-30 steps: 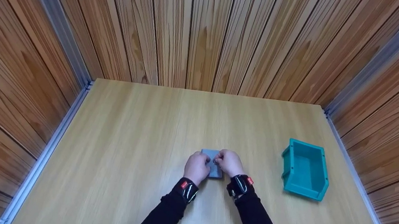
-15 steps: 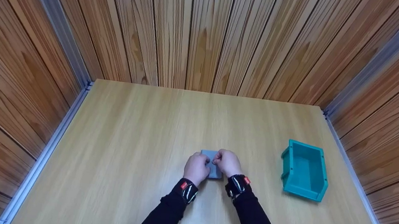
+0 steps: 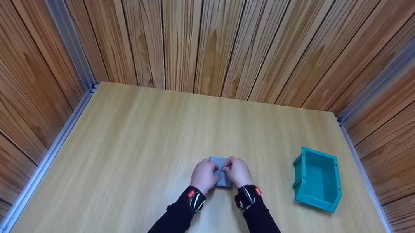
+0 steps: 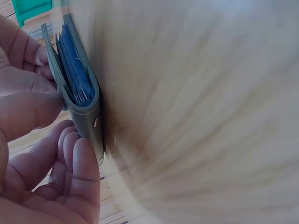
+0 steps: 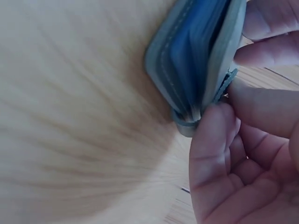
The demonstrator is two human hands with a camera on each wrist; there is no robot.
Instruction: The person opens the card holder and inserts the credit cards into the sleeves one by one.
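Observation:
A grey-blue card holder (image 3: 225, 180) lies on the table between my hands. It has a folded cover, and blue leaves (image 4: 72, 60) show inside it in the left wrist view. My left hand (image 3: 204, 175) holds its left side, thumb on the upper cover and curled fingers by the spine. On the right, my right hand (image 3: 238, 171) pinches a small strap (image 5: 226, 86) at the card holder's edge between thumb and forefinger. The strap's fastening is mostly hidden behind the fingers.
A teal open-topped bin (image 3: 318, 180) stands on the wooden table (image 3: 142, 136) to the right. Wood-panelled walls (image 3: 216, 35) with grey metal corner rails enclose the table at the back and both sides.
My right hand has shifted very slightly at the card holder's edge. The left hand and the card holder stay in place.

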